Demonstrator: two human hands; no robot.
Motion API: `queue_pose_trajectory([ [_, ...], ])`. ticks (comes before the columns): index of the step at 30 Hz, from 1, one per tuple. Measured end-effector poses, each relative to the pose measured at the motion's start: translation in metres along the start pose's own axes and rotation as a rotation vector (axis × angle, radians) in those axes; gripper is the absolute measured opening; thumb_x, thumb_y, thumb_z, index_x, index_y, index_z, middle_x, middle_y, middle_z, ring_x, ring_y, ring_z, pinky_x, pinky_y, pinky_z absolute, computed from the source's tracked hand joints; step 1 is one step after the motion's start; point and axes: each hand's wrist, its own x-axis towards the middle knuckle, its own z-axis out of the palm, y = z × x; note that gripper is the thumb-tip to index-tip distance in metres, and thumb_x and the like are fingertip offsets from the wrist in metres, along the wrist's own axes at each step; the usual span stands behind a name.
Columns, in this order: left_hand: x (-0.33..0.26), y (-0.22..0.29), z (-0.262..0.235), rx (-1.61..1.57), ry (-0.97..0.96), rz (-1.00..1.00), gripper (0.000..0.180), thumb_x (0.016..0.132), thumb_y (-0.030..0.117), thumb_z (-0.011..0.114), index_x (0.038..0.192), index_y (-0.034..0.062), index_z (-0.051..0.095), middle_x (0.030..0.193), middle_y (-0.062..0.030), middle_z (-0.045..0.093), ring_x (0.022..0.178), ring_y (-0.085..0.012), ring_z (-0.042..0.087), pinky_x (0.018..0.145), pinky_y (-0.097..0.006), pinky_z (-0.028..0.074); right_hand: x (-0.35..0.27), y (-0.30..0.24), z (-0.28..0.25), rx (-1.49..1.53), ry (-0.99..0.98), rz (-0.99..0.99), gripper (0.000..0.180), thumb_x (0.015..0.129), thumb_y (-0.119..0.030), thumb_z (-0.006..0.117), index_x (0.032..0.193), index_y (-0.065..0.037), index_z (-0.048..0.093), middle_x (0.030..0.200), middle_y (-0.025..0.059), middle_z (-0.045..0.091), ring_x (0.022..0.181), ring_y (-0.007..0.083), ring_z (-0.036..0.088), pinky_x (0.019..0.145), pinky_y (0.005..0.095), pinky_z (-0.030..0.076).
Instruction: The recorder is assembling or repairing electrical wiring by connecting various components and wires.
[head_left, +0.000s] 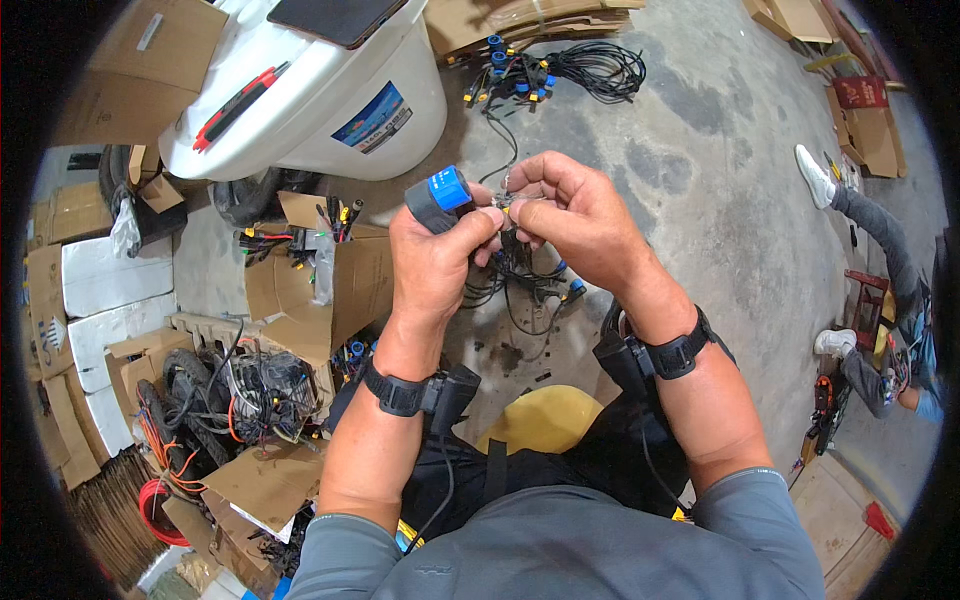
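My left hand (428, 262) is closed, with a short round black piece with a blue band (447, 187) at its index-finger side. Its thumb and fingertips also pinch at thin wires (505, 200) between the two hands. My right hand (585, 215) is closed too, thumb and index finger pressed together on the same wires, where a small yellow bit shows. The exact wire ends are hidden by my fingers. Below the hands hangs a tangle of black cables (515, 280) with a blue connector (575, 287) at its right side.
On the floor ahead lies a bundle of black cables (605, 72) with blue and yellow connectors. A white tub (410, 110) carries a red-and-black pen (240, 107). Leftward are an open carton (355, 285) and a wire heap (275, 390). At right a person's leg (880, 225) shows.
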Motion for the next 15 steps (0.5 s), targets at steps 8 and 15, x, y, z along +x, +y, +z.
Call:
queue_pose_trajectory([
  [8, -0.0024, 0.0034, 0.005, 0.037, 0.004, 0.009, 0.011, 0.08, 0.003, 0.07, 0.087, -0.0002, 0.062, 0.074, -0.0063, 0.063, 0.057, -0.0127, 0.059, 0.047, -0.023, 0.045, 0.0002, -0.0007, -0.0016, -0.061, 0.011, -0.011, 0.022, 0.084, -0.01, 0.06, 0.1, 0.004, 0.059, 0.082, 0.0047, 0.064, 0.07, 0.0076, 0.058, 0.061, 0.0235, 0.049],
  [15, -0.0037, 0.0063, 0.0059, 0.065, 0.03, 0.0, 0.005, 0.081, 0.002, 0.068, 0.084, 0.0009, 0.065, 0.074, -0.0038, 0.066, 0.063, -0.0105, 0.063, 0.056, -0.022, 0.051, -0.0007, -0.0039, -0.0004, -0.033, 0.001, 0.015, 0.015, 0.085, -0.009, 0.059, 0.095, 0.002, 0.059, 0.08, 0.0055, 0.065, 0.071, 0.0108, 0.066, 0.058, 0.0228, 0.049],
])
